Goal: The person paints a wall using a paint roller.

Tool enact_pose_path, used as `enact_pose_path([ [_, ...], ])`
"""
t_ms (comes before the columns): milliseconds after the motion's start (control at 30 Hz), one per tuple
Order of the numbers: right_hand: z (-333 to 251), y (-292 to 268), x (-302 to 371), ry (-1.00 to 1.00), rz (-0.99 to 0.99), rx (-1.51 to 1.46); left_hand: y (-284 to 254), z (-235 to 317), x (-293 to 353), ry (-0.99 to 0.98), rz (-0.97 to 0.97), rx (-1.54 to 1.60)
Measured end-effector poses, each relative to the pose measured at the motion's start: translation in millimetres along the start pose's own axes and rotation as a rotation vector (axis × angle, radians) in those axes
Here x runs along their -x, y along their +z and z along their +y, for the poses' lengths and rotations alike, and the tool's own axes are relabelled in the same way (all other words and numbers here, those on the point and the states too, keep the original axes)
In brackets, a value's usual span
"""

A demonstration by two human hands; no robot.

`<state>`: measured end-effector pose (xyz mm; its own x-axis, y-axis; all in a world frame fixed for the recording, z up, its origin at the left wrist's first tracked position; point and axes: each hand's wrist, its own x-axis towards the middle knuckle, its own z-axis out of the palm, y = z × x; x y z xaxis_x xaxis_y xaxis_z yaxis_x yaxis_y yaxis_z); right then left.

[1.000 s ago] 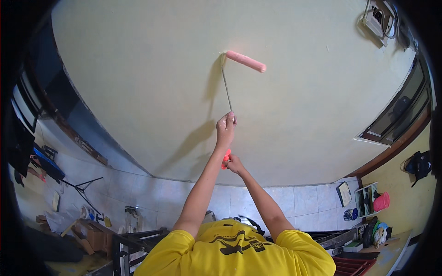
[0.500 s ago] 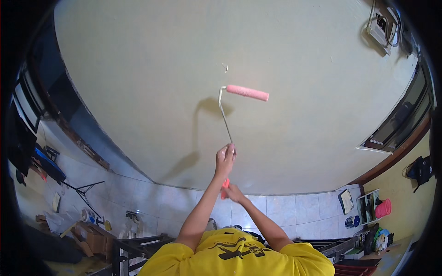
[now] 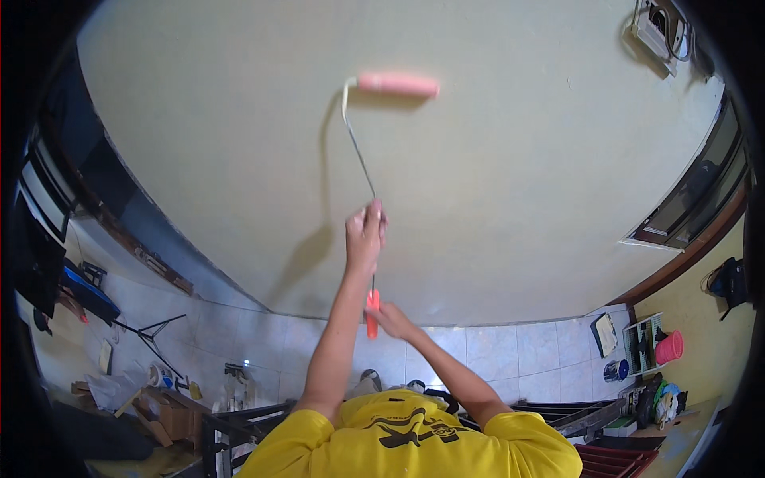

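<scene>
A paint roller [image 3: 398, 84] with a pink sleeve, a bent metal rod and an orange handle lies up against the pale wall [image 3: 510, 183], or very close to it. My left hand [image 3: 366, 236], arm stretched out, is closed round the metal rod about halfway along. Lower down, my right hand [image 3: 393, 319] grips the orange handle [image 3: 372, 315], fingers partly hidden. The sleeve is slightly blurred, and its shadow falls just under it on the wall.
Dark-framed windows sit at right [image 3: 693, 191] and left. A box with cables [image 3: 655, 40] hangs at upper right. On the tiled floor [image 3: 478, 358] are a black stand [image 3: 151, 338], cardboard boxes [image 3: 171, 414], a pink bucket [image 3: 669, 347] and a paint can [image 3: 615, 370]. Dark metal railings are near my body.
The roller has moved up the wall and a little left, with both hands following. Its sleeve now covers the spot near the mark seen earlier and sits closer to its shadow.
</scene>
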<state>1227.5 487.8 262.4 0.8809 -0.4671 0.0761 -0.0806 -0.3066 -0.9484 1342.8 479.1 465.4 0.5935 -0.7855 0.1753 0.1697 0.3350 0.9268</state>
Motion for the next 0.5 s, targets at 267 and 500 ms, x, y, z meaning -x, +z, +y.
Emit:
enact_pose_path([
  [267, -54, -22, -39, -0.074, 0.084, -0.019, 5, 41, -37, 0.083, -0.109, -0.006],
  [500, 98, 40, 57, 0.157, -0.16, 0.028, -52, -126, 54, -0.24, -0.013, 0.075],
])
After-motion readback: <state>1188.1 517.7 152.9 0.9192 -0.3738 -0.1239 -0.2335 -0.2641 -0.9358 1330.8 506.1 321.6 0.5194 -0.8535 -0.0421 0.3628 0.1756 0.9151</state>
